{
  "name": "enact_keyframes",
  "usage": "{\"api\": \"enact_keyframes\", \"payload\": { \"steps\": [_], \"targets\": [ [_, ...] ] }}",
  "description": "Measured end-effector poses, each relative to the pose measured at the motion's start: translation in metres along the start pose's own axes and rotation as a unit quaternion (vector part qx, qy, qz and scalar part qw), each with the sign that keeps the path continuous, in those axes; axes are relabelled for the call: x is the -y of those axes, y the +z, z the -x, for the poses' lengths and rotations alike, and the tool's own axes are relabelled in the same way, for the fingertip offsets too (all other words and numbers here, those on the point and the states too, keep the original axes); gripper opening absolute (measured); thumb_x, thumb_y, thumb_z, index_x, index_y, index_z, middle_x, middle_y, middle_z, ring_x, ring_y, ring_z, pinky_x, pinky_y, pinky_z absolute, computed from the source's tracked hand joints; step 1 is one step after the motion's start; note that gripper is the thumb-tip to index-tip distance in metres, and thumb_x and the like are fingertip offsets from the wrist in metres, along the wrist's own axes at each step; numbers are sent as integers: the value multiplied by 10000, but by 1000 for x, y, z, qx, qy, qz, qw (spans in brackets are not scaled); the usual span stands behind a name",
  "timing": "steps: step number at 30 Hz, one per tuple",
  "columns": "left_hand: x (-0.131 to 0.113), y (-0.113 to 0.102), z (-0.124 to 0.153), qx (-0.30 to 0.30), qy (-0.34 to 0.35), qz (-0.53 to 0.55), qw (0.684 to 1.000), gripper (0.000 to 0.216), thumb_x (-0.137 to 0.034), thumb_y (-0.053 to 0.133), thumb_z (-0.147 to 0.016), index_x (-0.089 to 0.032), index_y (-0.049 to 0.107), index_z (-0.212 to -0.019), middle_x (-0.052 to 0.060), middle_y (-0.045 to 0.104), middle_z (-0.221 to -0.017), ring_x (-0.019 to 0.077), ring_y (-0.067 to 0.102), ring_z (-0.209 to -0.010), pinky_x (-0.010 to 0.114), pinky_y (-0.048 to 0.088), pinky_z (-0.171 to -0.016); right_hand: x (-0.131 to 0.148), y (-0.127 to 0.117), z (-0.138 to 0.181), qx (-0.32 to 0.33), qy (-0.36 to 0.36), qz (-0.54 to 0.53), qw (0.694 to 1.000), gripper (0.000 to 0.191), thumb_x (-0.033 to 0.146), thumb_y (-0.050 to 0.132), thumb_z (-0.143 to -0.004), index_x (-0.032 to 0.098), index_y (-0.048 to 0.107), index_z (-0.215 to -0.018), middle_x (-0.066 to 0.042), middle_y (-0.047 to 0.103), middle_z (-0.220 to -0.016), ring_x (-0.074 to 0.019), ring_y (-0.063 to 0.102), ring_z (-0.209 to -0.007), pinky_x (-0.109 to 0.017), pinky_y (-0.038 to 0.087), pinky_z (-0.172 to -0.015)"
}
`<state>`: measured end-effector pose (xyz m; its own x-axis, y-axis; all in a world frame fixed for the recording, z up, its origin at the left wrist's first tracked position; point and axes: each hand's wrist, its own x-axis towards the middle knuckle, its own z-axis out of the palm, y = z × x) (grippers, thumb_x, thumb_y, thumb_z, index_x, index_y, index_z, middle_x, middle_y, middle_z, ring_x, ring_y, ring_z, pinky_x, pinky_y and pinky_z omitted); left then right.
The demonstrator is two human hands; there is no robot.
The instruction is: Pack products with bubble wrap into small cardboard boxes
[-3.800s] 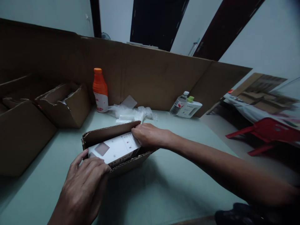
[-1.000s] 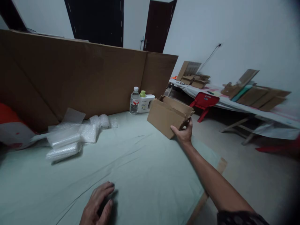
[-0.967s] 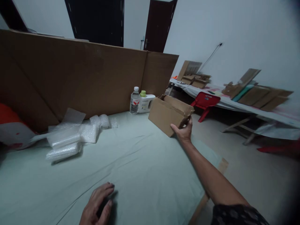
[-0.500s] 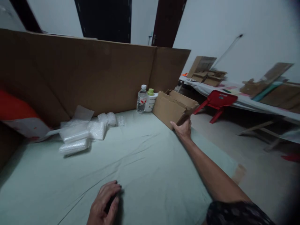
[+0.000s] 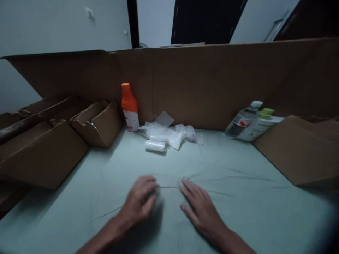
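My left hand (image 5: 140, 201) hovers over or rests on the pale green tablecloth (image 5: 174, 167), fingers loosely bent and thumb apart, holding nothing. Close by, my right hand (image 5: 200, 208) reaches over the cloth with its fingers stretched out, also without anything in it. Both are slightly blurred. Beyond them lies a heap of bubble wrap (image 5: 172, 137), some of it rolled or folded into small packets. Neither hand touches it. The open cardboard box (image 5: 304, 151) at the right stands apart from my right hand.
An orange-and-white bottle (image 5: 129, 107) stands left of the bubble wrap. Several open cardboard boxes (image 5: 50, 155) line the left side. A clear water bottle (image 5: 242, 121) and a white bottle with a green cap (image 5: 258, 127) stand at right. A tall cardboard panel (image 5: 206, 81) closes the back.
My right hand has let go of the cardboard box and come back beside my left hand. The view has swung left, bringing the orange bottle and left-hand boxes into sight.
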<state>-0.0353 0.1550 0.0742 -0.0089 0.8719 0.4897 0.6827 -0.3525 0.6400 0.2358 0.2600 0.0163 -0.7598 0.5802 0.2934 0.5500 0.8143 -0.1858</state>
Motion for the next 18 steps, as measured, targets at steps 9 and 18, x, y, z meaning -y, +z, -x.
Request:
{"api": "enact_keyframes", "payload": {
  "steps": [9,18],
  "targets": [
    [93,-201,-123,-228,-183,-317,902,501,-340,525,-874,-72,605,-1290,117,672,-1265,298,548,-1277,486,397,-1105,45,5,-25,17,-59,-53,997,449,329,559,-962,224,585,-1398,-124,529,-1500,-301,515,-1373,-513,471,-1093],
    [102,-209,-116,-188,-245,-280,909,506,-475,471,-794,-62,703,-971,28,676,-903,237,644,-967,507,459,-1009,53,-1,-27,29,-19,-77,996,435,305,616,-913,224,627,-1340,-142,579,-1447,-324,555,-1333,-554,497,-1061]
  ]
}}
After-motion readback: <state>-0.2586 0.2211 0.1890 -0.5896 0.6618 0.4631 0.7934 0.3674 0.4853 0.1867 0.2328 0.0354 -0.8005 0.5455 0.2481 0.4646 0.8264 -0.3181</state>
